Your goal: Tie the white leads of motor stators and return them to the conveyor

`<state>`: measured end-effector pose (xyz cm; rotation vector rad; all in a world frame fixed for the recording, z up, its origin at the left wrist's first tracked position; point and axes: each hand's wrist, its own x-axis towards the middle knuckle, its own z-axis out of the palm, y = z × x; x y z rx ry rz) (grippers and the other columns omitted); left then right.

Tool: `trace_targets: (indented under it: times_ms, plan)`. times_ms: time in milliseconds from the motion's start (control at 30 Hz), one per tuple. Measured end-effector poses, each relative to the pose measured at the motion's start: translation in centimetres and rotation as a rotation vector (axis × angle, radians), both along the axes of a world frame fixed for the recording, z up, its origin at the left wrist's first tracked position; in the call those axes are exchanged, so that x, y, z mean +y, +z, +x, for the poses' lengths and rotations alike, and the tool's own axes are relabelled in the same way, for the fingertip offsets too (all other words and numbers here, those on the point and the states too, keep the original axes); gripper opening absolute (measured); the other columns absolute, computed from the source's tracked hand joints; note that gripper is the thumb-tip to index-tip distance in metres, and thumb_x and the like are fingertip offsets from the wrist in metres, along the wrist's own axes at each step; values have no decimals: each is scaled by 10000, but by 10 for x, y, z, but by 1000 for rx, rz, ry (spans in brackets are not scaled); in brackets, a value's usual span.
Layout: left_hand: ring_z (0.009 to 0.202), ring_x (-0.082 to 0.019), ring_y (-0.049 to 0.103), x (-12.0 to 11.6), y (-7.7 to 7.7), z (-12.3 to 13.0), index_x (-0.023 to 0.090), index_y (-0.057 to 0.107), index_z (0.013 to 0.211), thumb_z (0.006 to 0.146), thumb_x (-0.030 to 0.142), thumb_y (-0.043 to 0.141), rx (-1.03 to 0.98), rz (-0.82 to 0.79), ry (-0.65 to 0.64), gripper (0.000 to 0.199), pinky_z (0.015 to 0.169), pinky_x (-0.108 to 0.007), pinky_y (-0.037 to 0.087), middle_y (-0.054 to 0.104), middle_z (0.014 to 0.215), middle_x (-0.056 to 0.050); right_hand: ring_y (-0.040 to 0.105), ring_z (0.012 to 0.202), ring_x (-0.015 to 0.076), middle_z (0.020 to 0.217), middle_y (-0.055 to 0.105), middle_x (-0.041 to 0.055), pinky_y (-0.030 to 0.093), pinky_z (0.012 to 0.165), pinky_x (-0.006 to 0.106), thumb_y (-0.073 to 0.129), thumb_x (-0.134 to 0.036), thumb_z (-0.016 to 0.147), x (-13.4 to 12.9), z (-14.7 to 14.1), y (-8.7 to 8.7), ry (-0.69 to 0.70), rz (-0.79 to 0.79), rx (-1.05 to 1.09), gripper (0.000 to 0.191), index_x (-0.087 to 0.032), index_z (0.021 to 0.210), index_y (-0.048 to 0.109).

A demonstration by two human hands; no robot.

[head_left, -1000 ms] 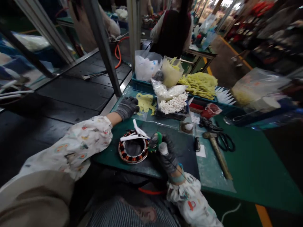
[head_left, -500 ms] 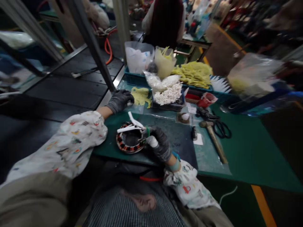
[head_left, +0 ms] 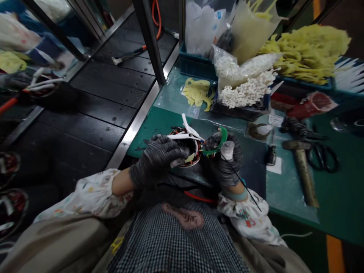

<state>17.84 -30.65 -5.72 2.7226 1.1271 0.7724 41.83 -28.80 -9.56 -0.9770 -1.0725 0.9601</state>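
A motor stator (head_left: 194, 163), a ring with copper-red windings, lies on the table in front of me, white-sleeved leads (head_left: 186, 135) across its top. My left hand (head_left: 156, 159), in a dark grey glove, is closed at the ring's near left side. A small pale yellow strip (head_left: 190, 157) shows at its fingertips, against the inside of the ring. At the right side, my right hand (head_left: 231, 165), also gloved and with a white-wrapped thumb, grips a curved green circuit board (head_left: 224, 137). Coloured wires run between board and ring. A thin black strand (head_left: 241, 182) trails from this hand.
Yellow cut pieces (head_left: 197, 93) lie beyond the ring, beside a bin of short white tubes (head_left: 241, 93). A hammer (head_left: 303, 170) and black-handled scissors (head_left: 324, 156) lie to the right. At left runs a dark slatted conveyor (head_left: 113, 110) with a metal edge and an upright post.
My left hand has come back from beside the yellow pieces to the stator, a yellow strip now at its fingers. My right hand keeps hold of the board. The view has tilted downward.
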Motion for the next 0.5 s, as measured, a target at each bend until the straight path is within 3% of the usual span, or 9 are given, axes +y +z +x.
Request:
trace_targets:
  times_ms: [100, 200, 267, 367, 433, 500]
  plan:
    - [1178, -285, 734, 8, -2, -5, 315, 871, 1194, 1196, 369, 592, 17, -115, -3, 284, 1171, -501, 450, 862, 1260, -49, 743, 726, 234, 892, 803, 35, 649, 687, 413, 625, -772, 1102, -2, 2, -2, -6, -6, -70, 526, -275, 1071, 794]
    - [1384, -316, 677, 0, -6, -14, 364, 832, 1353, 1145, 486, 672, 26, -137, -74, 290, 1318, -559, 352, 783, 1525, -51, 797, 824, 260, 993, 841, 47, 702, 795, 460, 611, -759, 1116, -8, 3, 0, 27, -6, -103, 508, -285, 1157, 792]
    - [1398, -315, 666, -12, -16, -18, 421, 774, 1463, 1095, 487, 751, 37, -16, -30, 375, 1313, -552, 374, 787, 1501, -38, 834, 915, 260, 1059, 866, 34, 720, 872, 451, 656, -680, 1134, -14, 2, 9, 76, 44, -169, 406, -301, 1186, 795]
    - [1215, -264, 715, -26, -38, -21, 457, 737, 1504, 1063, 239, 741, 21, 182, 48, 492, 1174, -466, 504, 837, 1287, -16, 849, 1000, 240, 1128, 882, 10, 720, 919, 406, 696, -486, 1166, -22, -4, 27, 187, 192, -360, 198, -324, 1230, 790]
    - [1169, -247, 733, -28, -47, -28, 402, 769, 1450, 1046, 161, 709, -18, 219, -19, 475, 1088, -417, 570, 844, 1251, -30, 837, 1058, 246, 1170, 874, 30, 712, 958, 413, 684, -396, 1174, -25, -10, 34, 231, 289, -557, 173, -311, 1290, 780]
    - [1194, -243, 758, -23, -48, -39, 368, 808, 1350, 1070, 238, 715, -68, 149, -124, 322, 1066, -398, 615, 858, 1245, -39, 820, 1119, 278, 1217, 858, 84, 703, 996, 448, 672, -350, 1170, -28, -18, 33, 219, 356, -794, 231, -268, 1363, 770]
